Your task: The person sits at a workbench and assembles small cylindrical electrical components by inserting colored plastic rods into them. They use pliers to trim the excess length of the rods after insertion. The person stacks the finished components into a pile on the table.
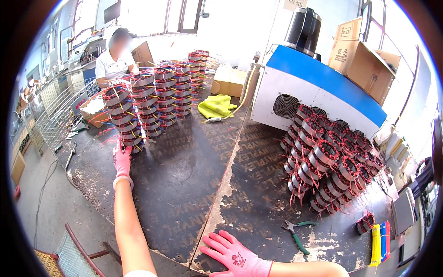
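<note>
My left hand (122, 160), in a pink glove, reaches out to the foot of the nearest stack of wound motor stators (121, 111). Its fingers are stretched out against the lowest stator, with the far side of the fingertips hard to make out. My right hand (234, 255), also gloved in pink, lies flat at the table's near edge with fingers spread and nothing in it. Green-handled cutting pliers (296, 231) rest to its right, jaws apart. Further right stand a single stator (365, 223) and bundles of yellow ties (376, 247), blue ties (383, 241) and red ties (387, 235).
Several stator stacks with red wires (330, 157) crowd the right side, before a blue-and-white machine (318, 78). A yellow cloth (216, 107) lies mid-back near a cardboard box (229, 82). Another person (113, 62) is behind the left stacks. A chair (76, 254) stands lower left.
</note>
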`<state>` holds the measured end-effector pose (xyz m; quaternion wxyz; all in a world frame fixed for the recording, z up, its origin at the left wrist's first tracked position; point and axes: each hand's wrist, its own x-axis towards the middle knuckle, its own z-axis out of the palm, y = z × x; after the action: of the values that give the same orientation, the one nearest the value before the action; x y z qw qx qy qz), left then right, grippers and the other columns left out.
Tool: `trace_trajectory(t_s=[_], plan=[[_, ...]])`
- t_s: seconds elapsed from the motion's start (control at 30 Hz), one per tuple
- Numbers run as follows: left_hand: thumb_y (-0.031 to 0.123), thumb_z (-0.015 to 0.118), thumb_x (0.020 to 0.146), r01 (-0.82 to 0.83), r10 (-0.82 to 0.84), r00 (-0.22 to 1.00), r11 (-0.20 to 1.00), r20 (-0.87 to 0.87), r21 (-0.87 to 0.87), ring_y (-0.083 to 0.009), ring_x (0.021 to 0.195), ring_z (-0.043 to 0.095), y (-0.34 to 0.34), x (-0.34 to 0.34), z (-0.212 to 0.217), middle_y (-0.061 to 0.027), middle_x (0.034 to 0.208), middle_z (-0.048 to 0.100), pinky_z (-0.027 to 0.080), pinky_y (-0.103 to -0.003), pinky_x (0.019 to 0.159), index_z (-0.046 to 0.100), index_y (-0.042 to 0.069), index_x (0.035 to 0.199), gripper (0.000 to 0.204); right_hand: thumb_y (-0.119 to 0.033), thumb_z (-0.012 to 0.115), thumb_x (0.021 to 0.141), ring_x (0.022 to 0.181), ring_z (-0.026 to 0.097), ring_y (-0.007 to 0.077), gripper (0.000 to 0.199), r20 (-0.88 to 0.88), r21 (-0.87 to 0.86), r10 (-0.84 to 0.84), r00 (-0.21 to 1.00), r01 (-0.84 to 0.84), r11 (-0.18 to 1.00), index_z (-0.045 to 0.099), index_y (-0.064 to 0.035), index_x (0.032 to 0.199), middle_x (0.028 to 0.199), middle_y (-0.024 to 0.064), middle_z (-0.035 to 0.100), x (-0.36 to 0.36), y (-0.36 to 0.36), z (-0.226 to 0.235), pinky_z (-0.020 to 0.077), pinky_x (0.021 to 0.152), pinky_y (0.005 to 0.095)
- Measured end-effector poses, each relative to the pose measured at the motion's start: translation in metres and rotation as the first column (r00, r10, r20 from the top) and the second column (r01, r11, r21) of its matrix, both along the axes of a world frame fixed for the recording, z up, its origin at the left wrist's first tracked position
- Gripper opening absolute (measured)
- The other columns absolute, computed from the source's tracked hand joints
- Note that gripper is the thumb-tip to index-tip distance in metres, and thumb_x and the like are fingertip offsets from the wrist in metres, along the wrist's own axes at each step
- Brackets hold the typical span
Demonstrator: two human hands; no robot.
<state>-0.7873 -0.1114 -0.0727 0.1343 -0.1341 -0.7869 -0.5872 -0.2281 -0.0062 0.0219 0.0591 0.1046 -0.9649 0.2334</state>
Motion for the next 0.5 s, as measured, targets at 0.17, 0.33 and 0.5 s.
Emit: trace_trajectory(t_s=[0.17,0.33,0.5], plan=[[0.015,0.075,0.092,0.011,-0.014,1.0,0.992,0.02,0.129,-0.0097,0.062,0.053,-0.005,-0.011,0.002,-0.0023,0.094,0.066,0.045,-0.028,0.057,0.051,0.02,0.153,0.065,-0.044,0.06,0.093,0.143,0.039,0.0372,0.069,-0.075,0.009,-0.018,0.997,0.019,1.0,0.043,-0.0058,0.148,0.154,0.0185,0.042,-0.004,-0.005,0.008,0.027,0.119,0.051],[0.017,0.074,0.094,0.013,-0.015,1.0,0.995,0.017,0.1,-0.0079,0.062,0.05,0.007,0.004,0.011,0.0001,0.095,0.066,0.044,-0.026,0.057,0.056,0.018,0.149,0.058,-0.051,0.058,0.094,0.146,0.035,0.0373,0.076,-0.027,0.006,-0.018,0.999,0.018,1.0,0.038,-0.0061,0.153,0.159,0.0188,0.037,-0.001,-0.002,0.004,0.0225,0.122,0.0522],[0.019,0.072,0.094,0.066,-0.073,0.995,0.994,0.073,0.091,-0.0117,0.069,0.059,0.008,0.011,0.01,-0.0032,0.111,0.066,0.051,-0.03,0.064,0.054,0.017,0.15,0.059,-0.057,0.056,0.095,0.15,0.031,0.0378,0.082,0.004,0.001,-0.013,1.0,0.013,1.0,0.034,-0.0068,0.157,0.163,0.0192,0.033,0.001,0.001,-0.001,0.0187,0.124,0.0536]])
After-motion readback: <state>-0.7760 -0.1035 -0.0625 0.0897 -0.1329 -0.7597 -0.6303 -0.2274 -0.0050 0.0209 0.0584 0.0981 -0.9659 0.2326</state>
